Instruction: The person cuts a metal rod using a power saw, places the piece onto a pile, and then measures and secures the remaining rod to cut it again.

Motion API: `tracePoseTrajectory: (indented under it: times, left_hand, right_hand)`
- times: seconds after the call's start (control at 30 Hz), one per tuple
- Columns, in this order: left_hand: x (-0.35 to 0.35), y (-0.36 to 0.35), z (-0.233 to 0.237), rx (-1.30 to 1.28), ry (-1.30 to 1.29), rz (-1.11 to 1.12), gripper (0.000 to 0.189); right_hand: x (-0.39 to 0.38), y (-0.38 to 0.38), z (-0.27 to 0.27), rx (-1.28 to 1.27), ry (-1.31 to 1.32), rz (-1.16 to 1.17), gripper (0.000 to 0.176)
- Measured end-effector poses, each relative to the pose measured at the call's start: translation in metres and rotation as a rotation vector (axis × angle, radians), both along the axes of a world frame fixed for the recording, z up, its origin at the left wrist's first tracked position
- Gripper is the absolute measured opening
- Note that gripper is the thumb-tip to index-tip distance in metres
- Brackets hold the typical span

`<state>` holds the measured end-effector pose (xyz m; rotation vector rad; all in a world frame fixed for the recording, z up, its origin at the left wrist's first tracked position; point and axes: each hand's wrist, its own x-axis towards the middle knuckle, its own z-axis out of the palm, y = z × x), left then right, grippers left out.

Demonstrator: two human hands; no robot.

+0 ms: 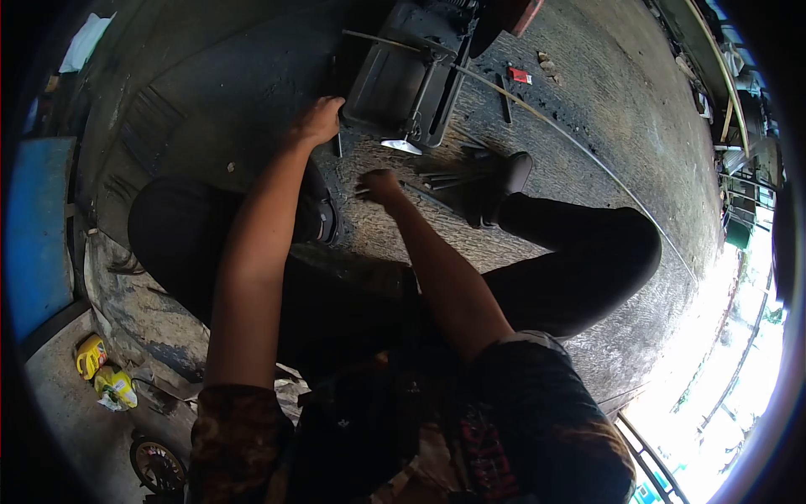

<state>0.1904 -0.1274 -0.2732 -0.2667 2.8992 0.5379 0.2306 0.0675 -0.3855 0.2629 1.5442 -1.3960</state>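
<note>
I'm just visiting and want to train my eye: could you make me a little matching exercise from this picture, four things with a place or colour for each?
Things
1. Left hand
2. Right hand
3. Long thin rod
4. Small packet

Places or colours
A. Red
B. Between the person's two feet
C. Across the cut-off saw's base
D. Beside that base's near left corner

Pairs: 1-D, 2-B, 3-C, 4-A

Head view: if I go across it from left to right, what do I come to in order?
Blue panel, wheel, left hand, right hand, red packet, green object by the right edge.
</note>
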Motion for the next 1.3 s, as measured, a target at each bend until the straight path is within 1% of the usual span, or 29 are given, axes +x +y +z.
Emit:
tracePoseTrajectory:
  times: [0.03, 0.07, 0.13, 0.2, 0.23, 0.3, 0.37, 0.43, 0.47, 0.53, 0.57, 0.63, 0.67, 0.73, 0.77, 0.83, 0.87, 0.93, 1.0, 1.07, 1.13, 1.17, 1.2, 1.23, 1.27, 1.3]
  left_hand:
    - [0.001, -0.002, -0.006, 0.0, 0.0, 0.001, 0.036]
    - [0.003, -0.006, -0.018, -0.007, 0.027, -0.026, 0.037]
    - [0.003, -0.013, -0.038, -0.009, 0.057, -0.054, 0.037]
    - [0.003, -0.02, -0.048, -0.013, 0.007, -0.054, 0.038]
    - [0.002, -0.02, -0.044, -0.014, 0.009, -0.053, 0.038]
    - [0.002, -0.017, -0.038, -0.013, -0.052, -0.01, 0.039]
    - [0.001, -0.016, -0.038, 0.0, -0.053, -0.018, 0.039]
    - [-0.003, -0.015, -0.037, 0.012, -0.047, -0.023, 0.039]
    - [-0.003, -0.015, -0.037, 0.013, -0.029, -0.016, 0.04]
    - [-0.002, -0.015, -0.033, 0.015, -0.015, -0.004, 0.04]
    - [-0.002, -0.014, -0.031, 0.014, -0.01, 0.001, 0.04]
    - [-0.002, -0.011, -0.029, 0.021, -0.002, 0.009, 0.04]
    - [-0.001, -0.012, -0.027, 0.007, -0.013, 0.008, 0.04]
    - [0.001, -0.017, -0.033, -0.008, -0.027, 0.014, 0.04]
    - [0.001, -0.018, -0.036, -0.008, -0.021, 0.013, 0.041]
    - [-0.001, -0.018, -0.034, -0.005, -0.014, 0.016, 0.041]
    - [-0.002, -0.016, -0.034, 0.002, -0.032, 0.019, 0.042]
    - [-0.003, -0.019, -0.036, 0.014, -0.054, 0.03, 0.043]
    - [-0.006, -0.023, -0.039, 0.013, 0.004, 0.035, 0.045]
    - [-0.014, -0.031, -0.036, 0.028, -0.017, 0.059, 0.046]
    - [-0.022, -0.039, -0.046, 0.043, -0.041, 0.084, 0.048]
    - [-0.024, -0.042, -0.055, -0.01, 0.061, 0.099, 0.047]
    - [-0.026, -0.045, -0.063, -0.064, 0.164, 0.114, 0.047]
    - [-0.03, -0.048, -0.061, -0.059, 0.161, 0.124, 0.047]
    - [-0.036, -0.051, -0.06, -0.109, 0.164, 0.117, 0.047]
    - [-0.042, -0.053, -0.056, -0.159, 0.165, 0.108, 0.048]
  right_hand:
    - [-0.011, 0.012, -0.027, 0.162, 0.053, 0.081, 0.024]
    - [-0.02, 0.019, -0.028, 0.164, 0.052, 0.081, 0.024]
    - [-0.038, 0.032, -0.019, 0.237, -0.001, -0.394, 0.024]
    - [-0.049, 0.034, -0.006, 0.297, -0.054, -0.866, 0.023]
    - [-0.047, 0.029, 0.007, 0.295, -0.052, -0.866, 0.023]
    - [-0.028, 0.012, 0.027, 0.43, 0.894, -0.469, 0.026]
    - [-0.003, -0.01, 0.018, -0.475, 0.38, -0.501, 0.026]
    - [0.012, -0.026, 0.047, -0.426, 0.054, -0.186, 0.026]
    - [0.009, -0.027, 0.05, -0.428, 0.053, -0.185, 0.026]
    - [0.004, -0.023, 0.045, -0.054, 0.173, 0.046, 0.024]
    - [0.001, -0.018, 0.043, -0.052, 0.173, 0.047, 0.024]
    - [-0.008, -0.002, 0.044, 0.443, 0.949, -0.156, 0.016]
    - [-0.013, 0.002, 0.045, 0.445, 0.952, -0.154, 0.016]
    - [-0.02, 0.005, 0.038, 0.467, 1.219, -0.435, 0.009]
    - [-0.021, 0.007, 0.035, 0.465, 1.22, -0.432, 0.009]
    - [-0.019, 0.011, 0.037, 0.447, 1.385, -0.318, 0.007]
    - [-0.02, 0.01, 0.038, 0.444, 1.386, -0.313, 0.007]
    - [-0.024, 0.004, 0.048, 0.196, 1.212, -0.303, 0.009]
    - [-0.041, -0.008, 0.059, 0.214, 1.234, -0.283, 0.008]
    - [-0.065, -0.023, 0.062, 0.234, 1.259, -0.257, 0.007]
    - [-0.094, -0.043, 0.057, 0.231, 1.182, -0.21, 0.01]
    - [-0.109, -0.055, 0.054, 0.231, 1.182, -0.197, 0.01]
    - [-0.126, -0.066, 0.05, 0.381, 1.139, -0.124, 0.015]
    - [-0.14, -0.078, 0.052, 0.53, 1.092, -0.051, 0.02]
    - [-0.153, -0.089, 0.053, 0.53, 1.093, -0.038, 0.02]
    - [-0.165, -0.1, 0.06, 0.574, 1.017, 0.05, 0.023]
